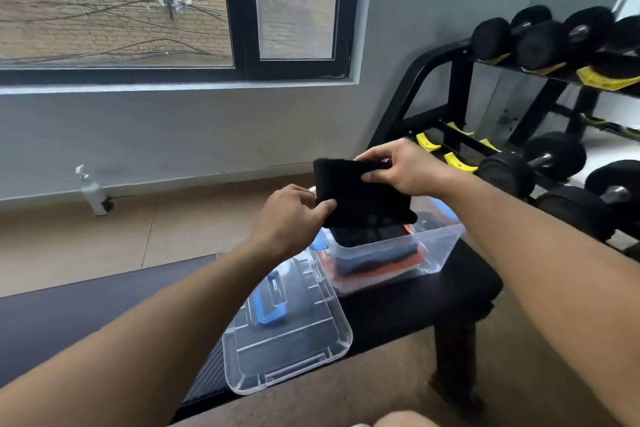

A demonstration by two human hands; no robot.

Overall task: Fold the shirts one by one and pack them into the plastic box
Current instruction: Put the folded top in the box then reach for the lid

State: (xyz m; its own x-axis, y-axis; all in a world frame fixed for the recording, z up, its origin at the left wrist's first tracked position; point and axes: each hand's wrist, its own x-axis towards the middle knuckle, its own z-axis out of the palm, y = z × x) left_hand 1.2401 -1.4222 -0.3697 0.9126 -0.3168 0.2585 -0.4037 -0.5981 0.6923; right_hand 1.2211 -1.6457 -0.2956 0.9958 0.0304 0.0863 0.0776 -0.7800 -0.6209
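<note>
Both hands hold a folded black shirt (360, 198) in the air, just above the open box (391, 253). The left hand (291, 215) pinches the lower left edge of the shirt, with the thumb on the front and the fingers behind; its grip is closed on the cloth. The right hand (405, 166) holds the top edge near the right corner, the fingers curled over the fold and the thumb on the front side, so this grip is also closed on the shirt. The shirt hangs nearly upright and slightly tilted, and its lower edge is very near the rim of the box; I cannot tell if it touches it.

The box is clear plastic and stands on the far part of the black desk (415, 308). Inside it lie folded clothes in a stack: a dark one on top, and an orange one (384, 274) lower. The clear lid (287, 333) with a blue latch (268, 305) lies just beside the box, at the left edge of the desk, and part of it reaches over that edge.

To the right of the desk stands a rack (460, 107) with black dumbbells (540, 38). On the floor near the wall, under the window (239, 10), there is a white bottle (91, 192). A dark mat (69, 308) lies on the floor left of the desk.
</note>
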